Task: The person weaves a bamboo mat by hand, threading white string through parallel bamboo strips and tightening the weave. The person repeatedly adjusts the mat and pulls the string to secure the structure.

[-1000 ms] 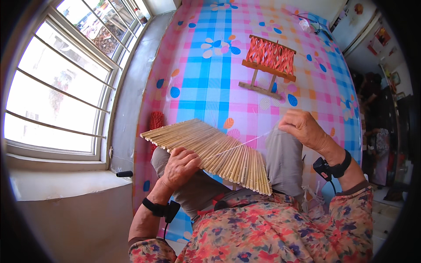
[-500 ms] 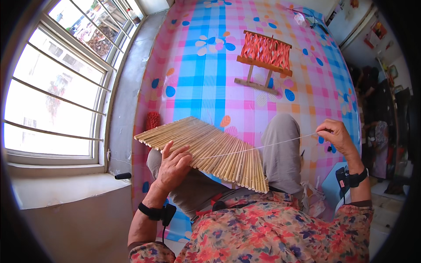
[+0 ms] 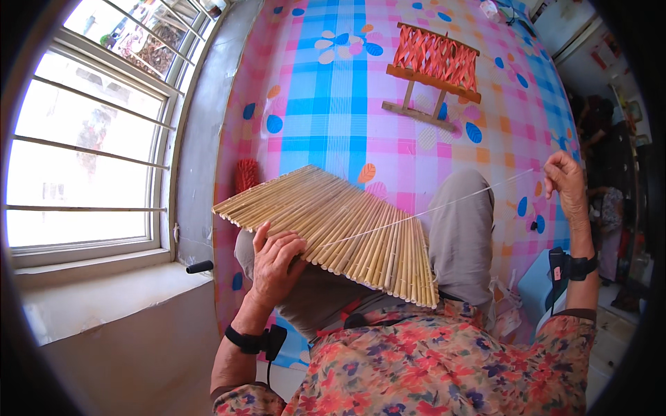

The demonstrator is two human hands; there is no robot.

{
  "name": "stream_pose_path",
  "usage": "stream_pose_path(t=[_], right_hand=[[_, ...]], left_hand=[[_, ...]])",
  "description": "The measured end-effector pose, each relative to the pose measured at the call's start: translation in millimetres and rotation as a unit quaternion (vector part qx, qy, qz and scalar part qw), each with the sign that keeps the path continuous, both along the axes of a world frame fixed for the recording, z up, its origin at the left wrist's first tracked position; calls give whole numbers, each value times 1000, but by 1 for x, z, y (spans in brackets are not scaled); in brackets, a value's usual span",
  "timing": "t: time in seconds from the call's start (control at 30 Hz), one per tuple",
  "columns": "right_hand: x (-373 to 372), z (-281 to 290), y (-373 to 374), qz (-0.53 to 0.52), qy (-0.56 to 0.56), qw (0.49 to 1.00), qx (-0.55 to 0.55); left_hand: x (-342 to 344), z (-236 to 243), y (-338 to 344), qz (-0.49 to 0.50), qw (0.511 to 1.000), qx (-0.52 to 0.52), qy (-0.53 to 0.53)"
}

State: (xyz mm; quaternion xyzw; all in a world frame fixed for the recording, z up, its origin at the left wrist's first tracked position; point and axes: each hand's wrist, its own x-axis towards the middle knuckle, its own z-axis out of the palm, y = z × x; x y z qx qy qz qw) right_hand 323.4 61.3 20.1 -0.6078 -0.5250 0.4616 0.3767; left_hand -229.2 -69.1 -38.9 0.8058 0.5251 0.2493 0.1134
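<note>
Across my lap lies a mat of straw-coloured reed stalks (image 3: 340, 215), set side by side and spreading like a fan toward the right. My left hand (image 3: 279, 262) grips its near edge, fingers on top and the thumb side partly hidden. A thin white thread (image 3: 444, 204) rises from the mat's near part and runs taut to the upper right. At its far end my right hand (image 3: 566, 182) is raised beyond my right knee, fingertips pinched on the thread. Whether a needle is in those fingertips is too small to tell.
A wooden stand with orange-red woven strips (image 3: 436, 57) stands ahead on the checked floral sheet (image 3: 322, 145). A red bundle (image 3: 246, 175) lies beyond my left knee. The barred window (image 3: 90, 152) and sill are at left. Plastic bags (image 3: 508, 308) lie right of my lap.
My right hand has moved up and to the right, drawing out a longer stretch of thread. My left hand keeps its hold on the mat. The whole view has shifted slightly.
</note>
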Motion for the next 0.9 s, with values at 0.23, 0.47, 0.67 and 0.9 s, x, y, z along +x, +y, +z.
stream_pose_path(t=[0.23, 0.47, 0.67, 0.9], right_hand=[[-29, -14, 20, -76, 164, 983, 18], [-58, -8, 49, -107, 125, 984, 64], [-112, 5, 77, -73, 248, 963, 75], [-243, -9, 59, 149, 215, 965, 30]], left_hand=[[-2, 5, 4, -39, 999, 5, 23], [-5, 4, 7, -66, 997, 3, 31], [-5, 4, 7, -65, 997, 12, 26], [-8, 3, 6, -67, 997, 5, 24]])
